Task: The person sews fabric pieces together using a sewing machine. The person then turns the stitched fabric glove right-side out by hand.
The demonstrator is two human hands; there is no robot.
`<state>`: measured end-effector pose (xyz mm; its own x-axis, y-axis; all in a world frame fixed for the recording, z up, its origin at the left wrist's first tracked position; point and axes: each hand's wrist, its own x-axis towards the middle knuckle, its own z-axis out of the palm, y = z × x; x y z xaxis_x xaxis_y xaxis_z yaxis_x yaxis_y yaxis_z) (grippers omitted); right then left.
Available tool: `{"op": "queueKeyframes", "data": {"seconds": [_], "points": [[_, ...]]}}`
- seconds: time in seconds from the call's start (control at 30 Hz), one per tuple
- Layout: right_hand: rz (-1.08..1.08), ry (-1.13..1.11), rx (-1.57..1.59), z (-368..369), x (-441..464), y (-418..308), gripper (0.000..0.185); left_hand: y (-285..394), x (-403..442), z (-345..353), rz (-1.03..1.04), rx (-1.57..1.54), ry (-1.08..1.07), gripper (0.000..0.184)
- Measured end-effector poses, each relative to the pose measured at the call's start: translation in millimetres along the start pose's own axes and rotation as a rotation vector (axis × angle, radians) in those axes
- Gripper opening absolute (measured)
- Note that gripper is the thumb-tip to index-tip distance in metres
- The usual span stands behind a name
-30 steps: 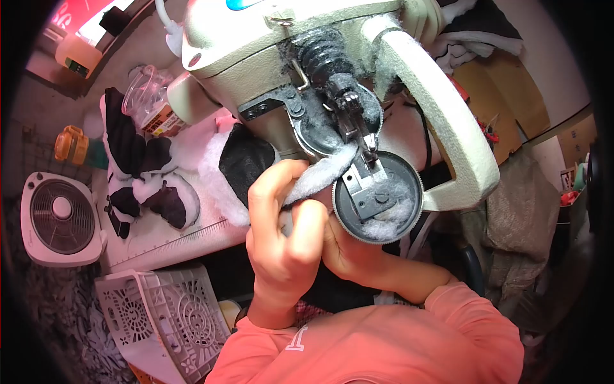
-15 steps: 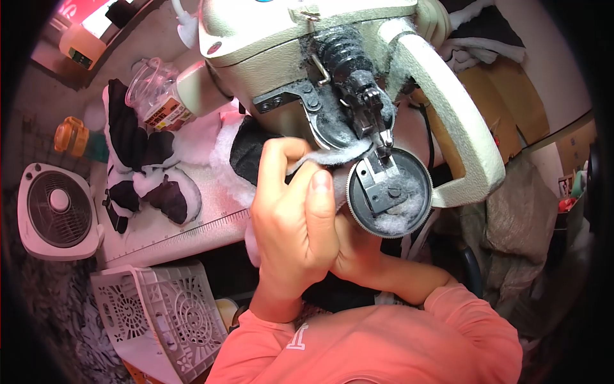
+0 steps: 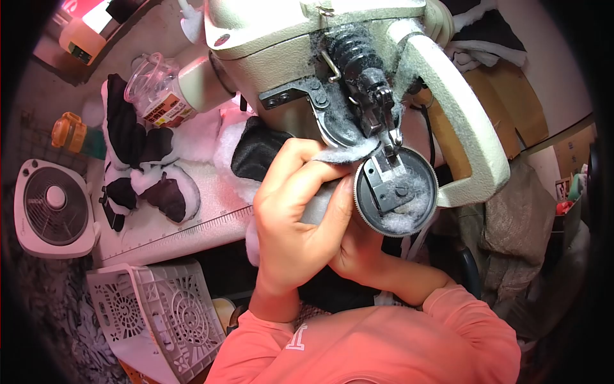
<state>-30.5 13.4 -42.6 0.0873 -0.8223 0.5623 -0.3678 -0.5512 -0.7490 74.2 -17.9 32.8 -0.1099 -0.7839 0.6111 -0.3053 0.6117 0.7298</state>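
A fur sewing machine (image 3: 256, 54), coated with grey lint around its needle parts, stands in front of me. Its round toothed feed disc (image 3: 409, 221) lies flat below the needle area. My left hand (image 3: 297, 214) pinches a fuzzy grey piece of fabric (image 3: 348, 152), whose edge runs up to the needle beside the disc. The left thumb tip is close to the disc's left rim. Below the disc is my right hand (image 3: 361, 253), partly behind the left one; its fingers are hidden. White fleece with a black fabric piece (image 3: 259, 150) sits just left of my left hand.
Black and white fleece pieces (image 3: 169, 195) lie on the table beside a printed ruler (image 3: 192, 230). Left of them are a fan (image 3: 54, 198) and an orange-capped bottle (image 3: 70, 131). A clear plastic jar (image 3: 157, 89) stands behind, and a white basket (image 3: 185, 313) below.
My left hand has shifted slightly right, and its thumb has moved from upright to leaning toward the disc. The fabric edge has moved right with it. The view has shifted slightly.
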Motion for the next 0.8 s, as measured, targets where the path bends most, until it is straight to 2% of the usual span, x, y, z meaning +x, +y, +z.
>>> {"op": "queueKeyframes", "data": {"seconds": [0.33,0.47,0.57,0.8], "points": [[-0.104,-0.028,-0.089,0,-9,0,0.026,-7,-14,4,0.06,0.05,0.238,0.01],[-0.21,-0.001,-0.104,1,-2,-2,0.023,-4,-17,2,0.092,0.174,0.262,0.011],[-0.229,0.019,-0.132,3,-1,0,0.024,-13,-13,4,0.129,0.044,0.277,0.011],[-0.156,-0.024,-0.11,3,-4,-1,0.026,-16,-10,-1,0.184,0.073,0.221,0.014]]}}
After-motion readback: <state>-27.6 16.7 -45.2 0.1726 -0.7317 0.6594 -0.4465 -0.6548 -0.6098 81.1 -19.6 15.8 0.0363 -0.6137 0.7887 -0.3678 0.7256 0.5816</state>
